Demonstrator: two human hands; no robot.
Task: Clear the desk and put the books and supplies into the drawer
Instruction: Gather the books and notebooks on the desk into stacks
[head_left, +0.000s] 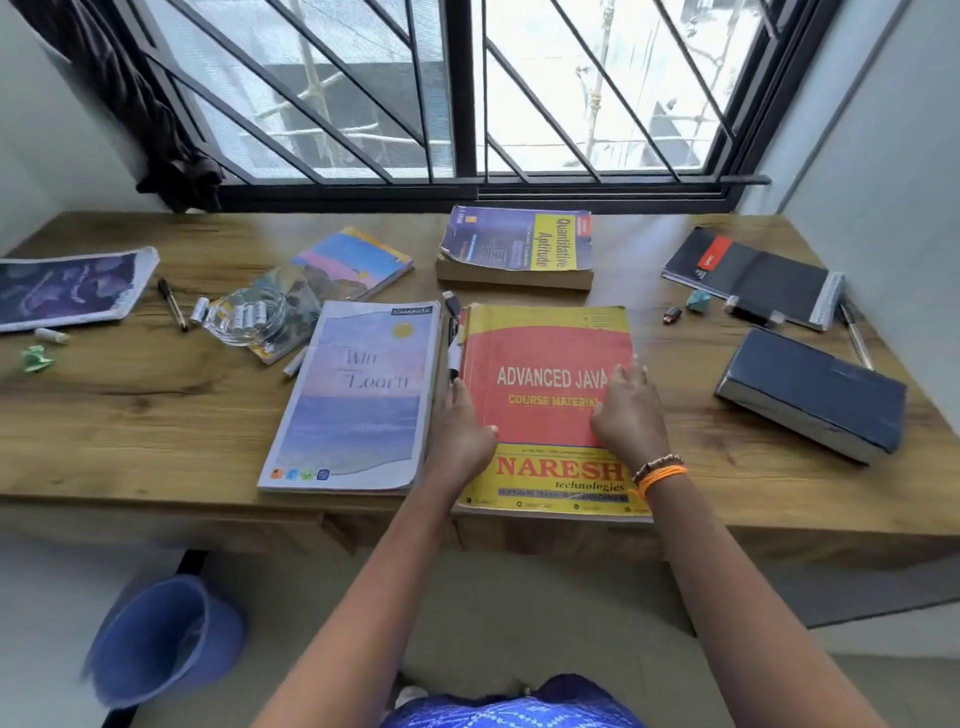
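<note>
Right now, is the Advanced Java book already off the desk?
No. The Advanced Java book lies flat on the desk, with the left hand and right hand on it.
</note>
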